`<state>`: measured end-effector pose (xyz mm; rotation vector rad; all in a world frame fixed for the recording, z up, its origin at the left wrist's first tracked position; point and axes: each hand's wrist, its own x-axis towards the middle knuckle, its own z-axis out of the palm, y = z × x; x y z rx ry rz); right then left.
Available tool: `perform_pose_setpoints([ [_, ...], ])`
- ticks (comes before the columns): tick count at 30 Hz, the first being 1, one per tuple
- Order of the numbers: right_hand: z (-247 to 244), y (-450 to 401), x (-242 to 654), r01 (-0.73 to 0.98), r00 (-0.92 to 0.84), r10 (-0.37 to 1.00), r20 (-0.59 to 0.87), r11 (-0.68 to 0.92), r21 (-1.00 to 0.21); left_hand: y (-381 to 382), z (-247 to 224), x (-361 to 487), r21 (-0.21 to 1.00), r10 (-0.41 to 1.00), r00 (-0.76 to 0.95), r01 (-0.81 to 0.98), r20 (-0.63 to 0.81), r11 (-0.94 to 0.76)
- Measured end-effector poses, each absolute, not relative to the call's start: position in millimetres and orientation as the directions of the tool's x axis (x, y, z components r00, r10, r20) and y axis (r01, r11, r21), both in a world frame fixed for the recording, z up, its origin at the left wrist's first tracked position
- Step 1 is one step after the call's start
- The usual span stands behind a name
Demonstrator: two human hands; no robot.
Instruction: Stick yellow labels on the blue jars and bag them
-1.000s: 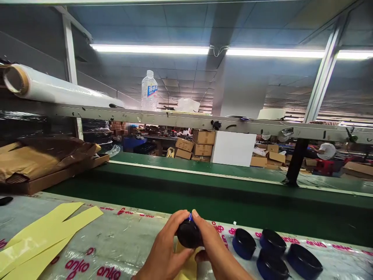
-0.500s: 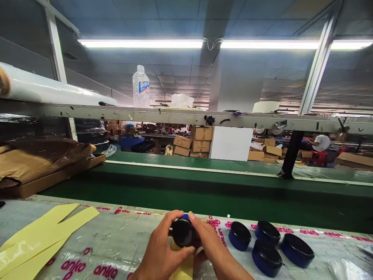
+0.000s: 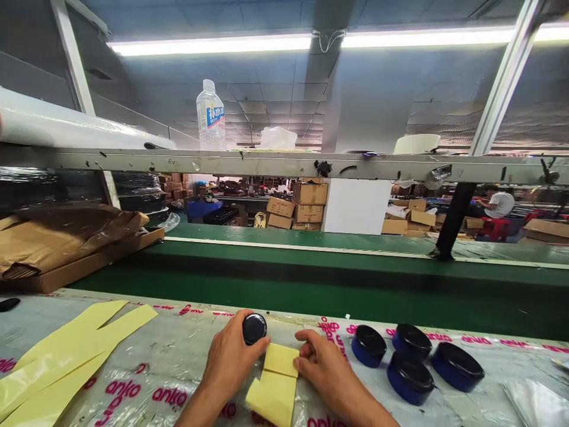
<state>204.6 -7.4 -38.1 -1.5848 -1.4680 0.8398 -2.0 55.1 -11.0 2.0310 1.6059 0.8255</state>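
My left hand (image 3: 231, 362) is shut around a small round case (image 3: 254, 328), its black lid facing up. My right hand (image 3: 324, 367) has its fingertips on the edge of a folded yellow sheet (image 3: 272, 379), which lies on the table between my hands. Left of them lie long yellow strips (image 3: 66, 356). To the right stand several round blue cases with black lids, among them one (image 3: 368, 346) closest to my right hand, and others (image 3: 411, 341) (image 3: 409, 377) (image 3: 457, 366) farther along.
The table has a plastic cover (image 3: 471, 409) printed in pink. Behind it runs a green conveyor belt (image 3: 284, 302). A cardboard tray (image 3: 75, 255) of brown paper sits at the left, and a clear plastic bag (image 3: 536, 406) lies at the lower right. A person (image 3: 500, 204) works far off.
The round case has moved up and left, now in my left hand alone. My hands have parted, uncovering the yellow sheet. My right hand now rests on it. The view has tilted slightly.
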Motion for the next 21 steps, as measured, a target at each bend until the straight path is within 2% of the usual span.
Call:
perform_pose_setpoints([
  [3, -38.9, -1.8, 209.3, 0.337, 0.052, 0.999, 0.005, -0.012, -0.942, 53.2, -15.9, -1.4, 0.644, 0.965, 0.196, 0.720, 0.172, -0.261],
  [6, -31.0, -1.1, 214.0, 0.238, -0.016, 0.999, -0.038, -0.033, -0.971, 50.2, -15.0, -2.0, 0.709, 0.964, 0.217, 0.655, 0.152, -0.259],
  [9, -23.4, -3.4, 214.4, 0.144, -0.023, 0.998, -0.050, -0.046, -0.989, 44.5, -9.3, -1.4, 0.770, 0.930, 0.233, 0.523, 0.283, -0.365],
  [11, -21.1, -4.9, 212.6, 0.063, -0.010, 0.999, -0.039, -0.038, -0.997, 40.3, -5.7, 0.4, 0.729, 0.872, 0.291, 0.479, 0.394, -0.489],
  [14, -19.4, -7.3, 209.0, -0.012, -0.029, 0.999, -0.031, -0.031, -0.999, 36.4, -3.9, 4.0, 0.674, 0.818, 0.396, 0.469, 0.417, -0.571],
  [16, -16.4, -10.4, 206.8, 0.045, -0.008, 1.000, 0.007, 0.008, -0.999, 35.1, -4.3, 5.7, 0.685, 0.818, 0.417, 0.458, 0.397, -0.566],
  [21, -4.1, -21.2, 200.9, 0.339, 0.114, 0.962, 0.248, 0.197, -0.920, 29.5, -3.2, 8.5, 0.641, 0.785, 0.483, 0.471, 0.387, -0.606],
])
